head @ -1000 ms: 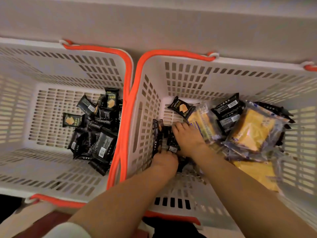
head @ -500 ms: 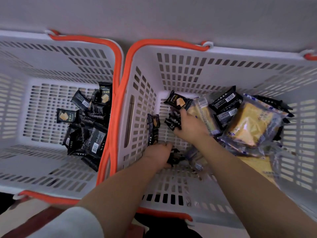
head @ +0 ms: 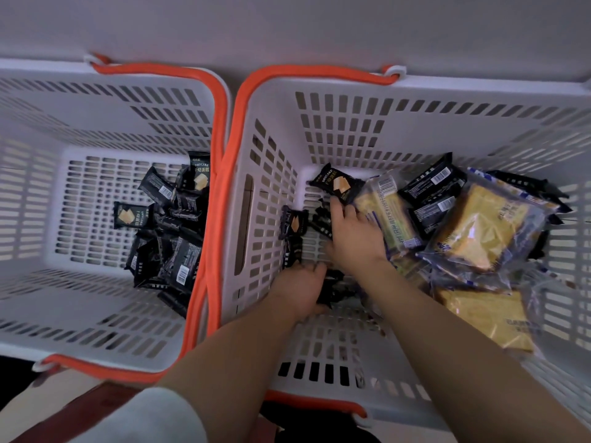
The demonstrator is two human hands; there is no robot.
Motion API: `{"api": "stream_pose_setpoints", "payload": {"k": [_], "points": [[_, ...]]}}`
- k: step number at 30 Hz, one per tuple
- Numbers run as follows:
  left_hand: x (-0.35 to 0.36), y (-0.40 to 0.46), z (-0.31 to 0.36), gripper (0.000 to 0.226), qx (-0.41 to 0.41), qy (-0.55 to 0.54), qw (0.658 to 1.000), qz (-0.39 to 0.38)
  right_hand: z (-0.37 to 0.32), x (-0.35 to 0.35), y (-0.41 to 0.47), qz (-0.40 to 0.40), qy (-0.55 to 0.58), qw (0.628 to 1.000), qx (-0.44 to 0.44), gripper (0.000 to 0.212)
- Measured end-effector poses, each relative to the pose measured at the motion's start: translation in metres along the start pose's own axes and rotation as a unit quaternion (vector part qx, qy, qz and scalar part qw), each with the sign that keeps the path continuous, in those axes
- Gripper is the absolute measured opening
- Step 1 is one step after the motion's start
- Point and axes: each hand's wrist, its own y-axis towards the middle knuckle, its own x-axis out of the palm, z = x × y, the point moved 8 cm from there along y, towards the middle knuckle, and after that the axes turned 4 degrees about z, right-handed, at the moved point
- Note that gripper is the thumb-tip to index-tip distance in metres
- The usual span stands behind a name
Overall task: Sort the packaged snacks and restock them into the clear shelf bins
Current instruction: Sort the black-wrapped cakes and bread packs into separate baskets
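Lying mixed in the right basket (head: 415, 123) are small black snack packets (head: 337, 186) on its left side and larger clear-wrapped yellow cake packs (head: 479, 228) heaped on its right. Both hands reach down among the black ones. The left hand (head: 300, 290), fingers curled, grips a bunch of black packets near the basket's left wall. The right hand (head: 353, 238) lies just beyond it with its fingers stretched over loose black packets, fingertips touching the packet at the far corner. Beside it on the left, the left basket (head: 96, 123) holds a pile of black packets (head: 172, 235) only. Orange handles (head: 220, 174) of both baskets touch.
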Motion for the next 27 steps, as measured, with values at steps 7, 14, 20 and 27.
{"api": "stream_pose_setpoints", "payload": {"k": [7, 14, 20, 27], "points": [[-0.010, 0.002, 0.005, 0.054, -0.016, -0.052, 0.999, 0.001, 0.035, -0.028, -0.006, -0.025, 0.316, 0.942, 0.107, 0.060], [-0.085, -0.032, 0.017, 0.028, -0.036, -0.231, 0.965, 0.116, 0.060, -0.115, -0.069, 0.076, 0.555, 0.805, 0.197, 0.049], [-0.170, -0.114, 0.002, 0.025, 0.053, -0.310, 0.912, 0.264, 0.011, -0.196, -0.091, 0.185, 0.619, 0.748, 0.148, 0.024], [-0.183, -0.219, -0.128, 0.006, -0.083, -0.376, 0.834, 0.395, -0.161, -0.236, -0.052, 0.110, 0.447, 0.885, -0.071, 0.051]]}}
